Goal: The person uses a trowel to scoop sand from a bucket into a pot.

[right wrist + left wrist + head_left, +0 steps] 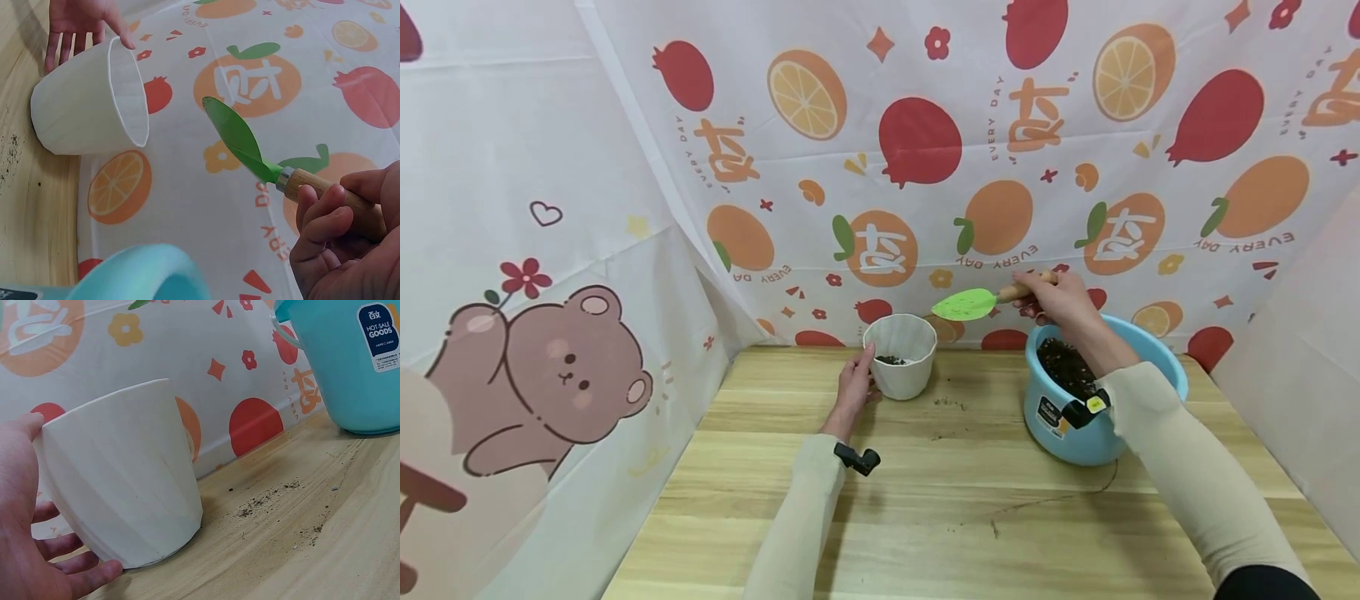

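At the back of the table stands a white flowerpot (901, 379), upright, with a little dark soil on its bottom. My left hand (854, 385) holds it from the left, thumb at the rim and fingers against the lower wall, as the left wrist view shows of the pot (128, 481). My right hand (1060, 300) grips the wooden handle of a green garden trowel (964, 305), raised with its blade pointing left, between pot and bucket. In the right wrist view the trowel blade (234, 134) has no visible load. Dark soil (1066, 368) lies in the light-blue bucket (1075, 442).
Loose soil crumbs (265, 503) lie scattered on the wooden table (925, 533) between pot and bucket. A printed fruit-pattern cloth (820, 167) hangs directly behind the table, with further cloth at both sides.
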`<state>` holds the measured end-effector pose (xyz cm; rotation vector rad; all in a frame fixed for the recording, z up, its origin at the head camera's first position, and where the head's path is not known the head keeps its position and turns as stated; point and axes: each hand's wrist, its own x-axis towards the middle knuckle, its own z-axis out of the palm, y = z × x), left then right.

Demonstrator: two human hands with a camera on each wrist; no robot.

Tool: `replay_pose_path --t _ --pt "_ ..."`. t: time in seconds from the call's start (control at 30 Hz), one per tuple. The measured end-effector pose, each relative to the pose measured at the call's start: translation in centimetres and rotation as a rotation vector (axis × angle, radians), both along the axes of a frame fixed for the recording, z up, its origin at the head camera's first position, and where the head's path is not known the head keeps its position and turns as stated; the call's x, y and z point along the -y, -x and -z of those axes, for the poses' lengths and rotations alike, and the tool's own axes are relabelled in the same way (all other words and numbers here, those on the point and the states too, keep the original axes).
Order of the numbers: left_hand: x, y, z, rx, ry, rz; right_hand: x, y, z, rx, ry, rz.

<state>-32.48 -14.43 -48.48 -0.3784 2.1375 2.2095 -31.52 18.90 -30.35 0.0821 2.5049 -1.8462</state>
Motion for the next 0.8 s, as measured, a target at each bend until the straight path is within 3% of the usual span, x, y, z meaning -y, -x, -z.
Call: replay_pose_path --t 0.27,0.33,0.5,0.53,0.8 --pt "0.0 0.0 0.0 -0.010 0.000 0.004 -1.4 -1.2 0.1 0.009 0.036 -0.014" --pt "-0.1 -0.3 -0.5 0.000 -0.007 0.013 -1.9 -1.5 0.1 0.007 0.066 -0.023" --pt "-0.1 -0.3 -0.5 0.007 -0.009 0.008 -3.1 -2.2 0.1 0.025 0.110 0.008" --pt "0.0 0.0 0.0 0.003 -0.007 0.003 -3.3 -2.3 0.0 0.032 0.122 0.015" --pt "0.0 0.0 0.0 0.003 -0.011 -0.005 -5.6 -3.2 0.2 0.047 0.186 0.027"
